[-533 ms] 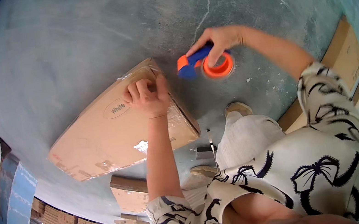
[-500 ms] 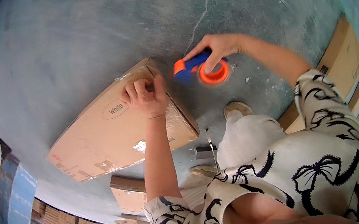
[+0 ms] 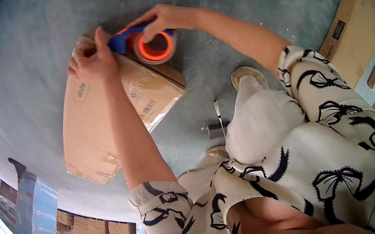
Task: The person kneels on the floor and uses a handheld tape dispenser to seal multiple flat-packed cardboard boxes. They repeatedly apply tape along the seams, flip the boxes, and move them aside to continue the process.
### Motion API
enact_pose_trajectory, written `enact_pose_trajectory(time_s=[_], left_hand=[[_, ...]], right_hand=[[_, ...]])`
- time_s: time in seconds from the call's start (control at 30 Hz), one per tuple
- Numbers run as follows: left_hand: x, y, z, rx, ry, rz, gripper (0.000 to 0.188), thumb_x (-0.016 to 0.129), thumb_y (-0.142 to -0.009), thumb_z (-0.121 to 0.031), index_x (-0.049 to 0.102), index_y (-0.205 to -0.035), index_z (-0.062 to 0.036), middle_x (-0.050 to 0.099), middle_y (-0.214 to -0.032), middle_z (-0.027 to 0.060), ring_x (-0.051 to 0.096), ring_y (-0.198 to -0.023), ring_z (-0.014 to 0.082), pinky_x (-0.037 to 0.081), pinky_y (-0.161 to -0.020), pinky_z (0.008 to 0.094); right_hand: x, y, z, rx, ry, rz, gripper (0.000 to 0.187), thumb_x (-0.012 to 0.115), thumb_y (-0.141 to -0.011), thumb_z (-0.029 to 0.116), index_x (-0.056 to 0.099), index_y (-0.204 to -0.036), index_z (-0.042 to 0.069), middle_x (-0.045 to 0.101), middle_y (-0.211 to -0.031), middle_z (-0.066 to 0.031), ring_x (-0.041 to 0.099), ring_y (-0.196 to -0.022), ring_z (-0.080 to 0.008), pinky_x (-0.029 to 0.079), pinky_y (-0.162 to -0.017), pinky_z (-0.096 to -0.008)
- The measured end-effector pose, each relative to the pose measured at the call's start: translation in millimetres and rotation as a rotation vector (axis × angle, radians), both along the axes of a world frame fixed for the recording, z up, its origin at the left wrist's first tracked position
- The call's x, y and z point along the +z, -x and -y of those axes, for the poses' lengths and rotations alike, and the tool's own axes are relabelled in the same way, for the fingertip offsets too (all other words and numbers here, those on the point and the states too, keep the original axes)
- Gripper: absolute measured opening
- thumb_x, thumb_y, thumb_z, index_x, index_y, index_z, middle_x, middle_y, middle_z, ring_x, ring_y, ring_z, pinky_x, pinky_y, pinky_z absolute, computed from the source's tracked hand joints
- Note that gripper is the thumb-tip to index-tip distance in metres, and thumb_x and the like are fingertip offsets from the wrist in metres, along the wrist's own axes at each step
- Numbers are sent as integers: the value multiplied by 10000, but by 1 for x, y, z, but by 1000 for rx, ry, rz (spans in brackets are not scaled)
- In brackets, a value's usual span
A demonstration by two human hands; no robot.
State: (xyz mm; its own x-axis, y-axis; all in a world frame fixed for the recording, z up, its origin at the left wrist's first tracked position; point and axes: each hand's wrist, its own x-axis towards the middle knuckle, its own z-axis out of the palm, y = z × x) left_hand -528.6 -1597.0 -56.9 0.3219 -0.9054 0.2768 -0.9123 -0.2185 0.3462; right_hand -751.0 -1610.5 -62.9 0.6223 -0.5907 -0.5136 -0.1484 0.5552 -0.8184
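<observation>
A brown cardboard box (image 3: 90,131), its seams covered with shiny clear tape, lies on the floor ahead of me to the left. My left hand (image 3: 94,62) is on its far end, fingers curled at the edge and thumb raised. In my right hand (image 3: 168,19) is a blue and orange tape dispenser (image 3: 118,44), held from above. The dispenser's head is against the far right edge of the box, close to my left thumb. Its orange-cored tape roll (image 3: 155,49) hangs over the box's end face. My left fingertips are partly hidden.
A thin knife-like tool (image 3: 218,112) and a small dark block (image 3: 217,131) lie on the floor by my feet. Flat cardboard (image 3: 354,29) lies at the right. A blue post (image 3: 44,225) rises at the lower left, with stacked cartons (image 3: 90,230) beyond it.
My right hand has brought the tape dispenser leftward and up to the box's end. My left hand has shifted left and farther away, and the box is turned more lengthwise toward me.
</observation>
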Motion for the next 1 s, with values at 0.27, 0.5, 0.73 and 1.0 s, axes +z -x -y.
enact_pose_trajectory(time_s=[0.27, 0.5, 0.73, 1.0], left_hand=[[-16, -25, 15, 141, -31, 59, 264, 730, -571, -361, 625, -630, -126, 604, -793, 27, 495, -938, 279, 401, -835, 422], [-10, -19, 16, 161, -95, 19, 259, 727, -596, -378, 643, -680, -148, 605, -856, 2, 488, -944, 274, 390, -864, 411], [3, -15, 3, -208, -182, 227, 201, 704, -752, -300, 635, -852, -141, 605, -936, 47, 500, -968, 291, 390, -902, 405], [35, 74, -137, -1215, -687, 664, 387, 565, -802, -284, 643, -1103, -54, 599, -1163, 124, 454, -1222, 289, 210, -1114, 497]], right_hand=[[3, 47, -63, 227, -60, 1, 671, 777, -708, 342, 569, -1309, 129, 666, -1101, -83, 615, -959, -154, 486, -880, -289], [36, 73, -192, 358, -54, -107, 742, 790, -605, 419, 608, -1267, 138, 667, -1064, -157, 633, -1008, -274, 473, -891, -333], [11, 21, -150, 395, 6, -90, 662, 780, -601, 408, 661, -1182, 113, 683, -1045, -119, 645, -965, -239, 510, -817, -351], [16, 5, -184, 839, -153, 240, 581, 802, -646, 414, 674, -1177, 216, 689, -1026, -62, 636, -929, -199, 492, -813, -310]])
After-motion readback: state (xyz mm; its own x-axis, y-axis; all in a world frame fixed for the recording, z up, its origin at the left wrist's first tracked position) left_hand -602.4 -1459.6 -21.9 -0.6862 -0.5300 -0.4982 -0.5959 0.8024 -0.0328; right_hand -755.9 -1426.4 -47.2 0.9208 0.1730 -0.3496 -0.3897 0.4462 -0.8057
